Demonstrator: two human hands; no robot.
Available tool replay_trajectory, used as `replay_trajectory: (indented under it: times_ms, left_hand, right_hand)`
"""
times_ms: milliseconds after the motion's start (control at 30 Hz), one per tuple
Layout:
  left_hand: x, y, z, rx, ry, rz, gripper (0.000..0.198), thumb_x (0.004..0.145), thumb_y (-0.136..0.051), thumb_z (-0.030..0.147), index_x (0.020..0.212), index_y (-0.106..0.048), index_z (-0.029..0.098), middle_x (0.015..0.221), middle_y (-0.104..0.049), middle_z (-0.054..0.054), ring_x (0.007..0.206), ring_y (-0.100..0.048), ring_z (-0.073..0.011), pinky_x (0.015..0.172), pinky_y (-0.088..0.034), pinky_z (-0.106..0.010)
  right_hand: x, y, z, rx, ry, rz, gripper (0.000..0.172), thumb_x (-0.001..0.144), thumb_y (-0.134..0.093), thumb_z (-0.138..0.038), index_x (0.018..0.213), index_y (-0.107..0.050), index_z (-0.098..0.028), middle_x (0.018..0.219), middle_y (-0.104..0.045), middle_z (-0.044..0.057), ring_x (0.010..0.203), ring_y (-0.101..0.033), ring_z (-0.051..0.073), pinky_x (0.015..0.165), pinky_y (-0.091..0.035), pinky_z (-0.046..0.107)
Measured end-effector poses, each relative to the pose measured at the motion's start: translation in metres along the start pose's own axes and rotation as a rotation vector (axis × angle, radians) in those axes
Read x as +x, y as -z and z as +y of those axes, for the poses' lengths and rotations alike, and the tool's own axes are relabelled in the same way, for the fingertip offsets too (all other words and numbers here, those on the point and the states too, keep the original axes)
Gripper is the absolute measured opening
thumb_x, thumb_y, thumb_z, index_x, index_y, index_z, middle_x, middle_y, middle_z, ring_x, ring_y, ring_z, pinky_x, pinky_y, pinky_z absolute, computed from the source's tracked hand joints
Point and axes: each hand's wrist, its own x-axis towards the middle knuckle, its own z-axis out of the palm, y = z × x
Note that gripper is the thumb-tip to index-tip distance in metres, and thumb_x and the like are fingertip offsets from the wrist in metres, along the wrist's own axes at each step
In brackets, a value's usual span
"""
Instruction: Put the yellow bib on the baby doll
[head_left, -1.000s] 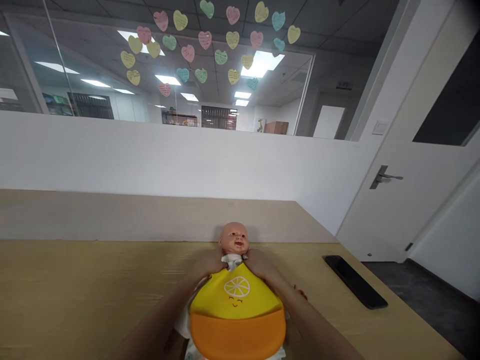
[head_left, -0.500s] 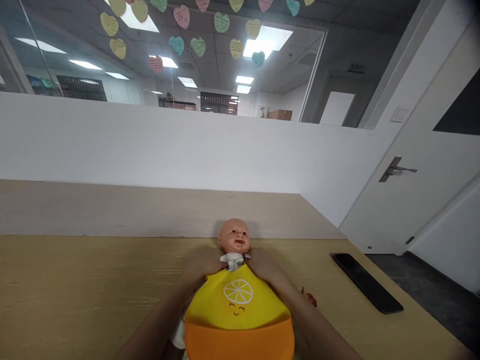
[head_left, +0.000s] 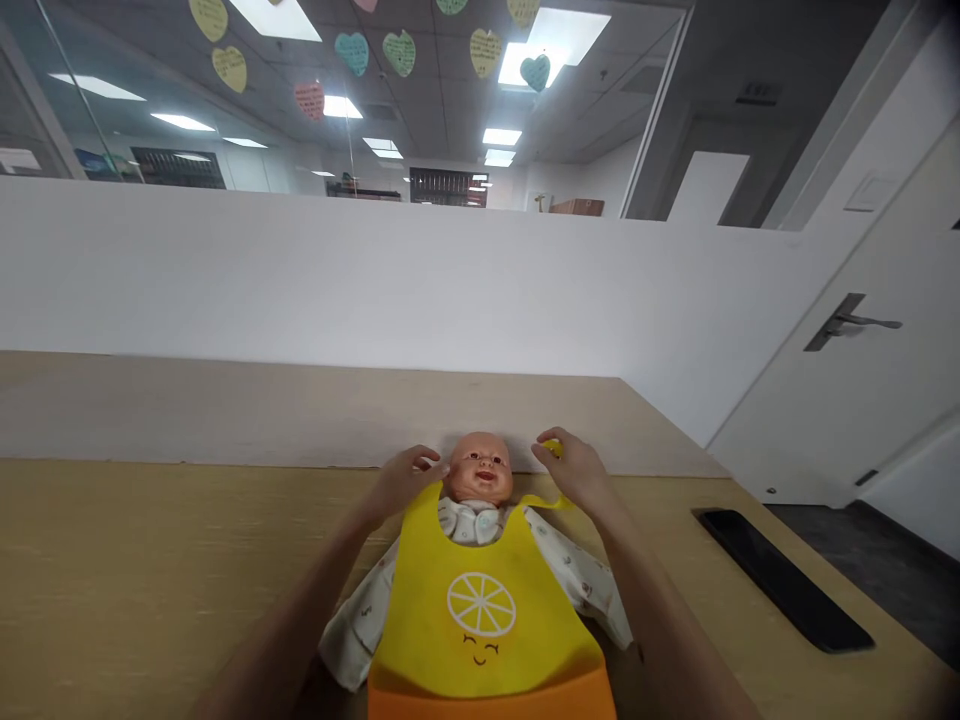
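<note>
On the wood table lies a baby doll, with a yellow bib on its chest. Our hands have just let go of the bib and moved up. Our left hand is open beside the doll's head, holding nothing. Our right hand is at the bib strap, but we cannot tell if it grips it.

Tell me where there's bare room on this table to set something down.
The widest bare patch of tabletop lies left of the doll's sleeve. A narrower strip runs between the other sleeve and the black phone. It's crowded at the doll's head, with your left hand and right hand on either side, above the yellow bib.
</note>
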Motion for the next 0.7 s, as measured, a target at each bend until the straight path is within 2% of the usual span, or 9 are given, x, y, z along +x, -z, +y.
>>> replay_trajectory:
  times_ms: [67,167,267,333,400,433,533,633,700]
  left_hand:
    - [0.0,0.002,-0.003,-0.028,0.043,-0.044,0.05,0.076,-0.056,0.056,0.106,-0.063,0.017,0.095,-0.069,-0.007,0.074,-0.063,-0.0176,0.06,-0.044,-0.024]
    - [-0.005,0.005,-0.005,0.035,0.055,-0.109,0.05,0.075,-0.056,0.055,0.107,-0.062,0.017,0.096,-0.068,-0.008,0.072,-0.061,-0.0173,0.06,-0.043,-0.025]
    - [-0.012,0.009,-0.005,0.311,-0.045,-0.144,0.041,0.082,-0.048,0.056,0.08,-0.063,0.017,0.078,-0.065,-0.005,0.072,-0.059,-0.0183,0.061,-0.036,-0.026]
    - [-0.016,0.011,-0.004,0.47,-0.069,-0.209,0.05,0.087,-0.037,0.058,0.062,-0.054,0.018,0.063,-0.057,-0.002,0.062,-0.053,-0.0163,0.058,-0.029,-0.027]
    - [-0.02,0.013,-0.001,0.543,-0.074,-0.273,0.053,0.089,-0.032,0.059,0.056,-0.046,0.019,0.056,-0.05,0.0,0.056,-0.047,-0.0145,0.056,-0.024,-0.027]
    - [-0.022,0.013,0.001,0.564,-0.075,-0.292,0.053,0.088,-0.033,0.06,0.055,-0.043,0.019,0.055,-0.047,0.0,0.055,-0.045,-0.0139,0.055,-0.022,-0.028]
    - [-0.025,0.015,0.005,0.606,-0.049,-0.309,0.048,0.082,-0.044,0.058,0.054,-0.04,0.019,0.053,-0.041,0.002,0.054,-0.041,-0.013,0.054,-0.019,-0.027]
    - [-0.027,0.017,0.009,0.559,-0.015,-0.22,0.034,0.074,-0.057,0.05,0.063,-0.047,0.019,0.063,-0.051,0.002,0.061,-0.047,-0.0145,0.054,-0.022,-0.025]
    - [-0.028,0.018,0.012,0.444,-0.003,-0.178,0.027,0.071,-0.06,0.045,0.073,-0.052,0.019,0.072,-0.058,0.001,0.067,-0.052,-0.0156,0.054,-0.028,-0.023]
  right_hand:
    - [0.002,-0.007,0.001,0.037,0.008,0.037,0.039,0.09,-0.046,-0.048,0.116,-0.057,-0.022,0.094,-0.067,0.005,0.087,-0.061,0.021,0.076,-0.04,0.03]
    - [-0.002,-0.011,0.004,-0.013,0.044,0.01,0.054,0.093,-0.041,-0.052,0.135,-0.046,-0.019,0.118,-0.06,0.012,0.105,-0.058,0.026,0.086,-0.041,0.034]
    - [-0.011,-0.004,0.004,-0.178,0.068,-0.018,0.063,0.093,-0.041,-0.049,0.146,-0.036,-0.015,0.141,-0.042,0.02,0.126,-0.044,0.033,0.097,-0.036,0.04]
    - [-0.019,0.006,0.0,-0.261,0.088,-0.021,0.062,0.093,-0.043,-0.047,0.145,-0.038,-0.014,0.143,-0.039,0.02,0.129,-0.041,0.035,0.098,-0.036,0.041]
    - [-0.027,0.017,-0.006,-0.274,0.114,-0.089,0.05,0.092,-0.044,-0.045,0.13,-0.053,-0.014,0.13,-0.053,0.018,0.116,-0.052,0.031,0.09,-0.04,0.037]
    - [-0.03,0.021,-0.009,-0.264,0.131,-0.169,0.043,0.091,-0.044,-0.045,0.116,-0.061,-0.015,0.116,-0.061,0.015,0.104,-0.059,0.027,0.082,-0.042,0.034]
    - [-0.037,0.025,-0.014,-0.196,0.15,-0.516,0.038,0.088,-0.045,-0.048,0.077,-0.059,-0.015,0.076,-0.065,0.008,0.068,-0.061,0.019,0.06,-0.041,0.028]
    - [-0.037,0.014,-0.009,-0.096,0.114,-0.76,0.039,0.088,-0.044,-0.05,0.072,-0.053,-0.015,0.066,-0.062,0.006,0.055,-0.057,0.016,0.049,-0.039,0.025]
    - [-0.034,0.003,-0.003,-0.037,0.114,-0.796,0.037,0.088,-0.045,-0.049,0.078,-0.055,-0.015,0.07,-0.062,0.007,0.055,-0.057,0.015,0.046,-0.04,0.024]
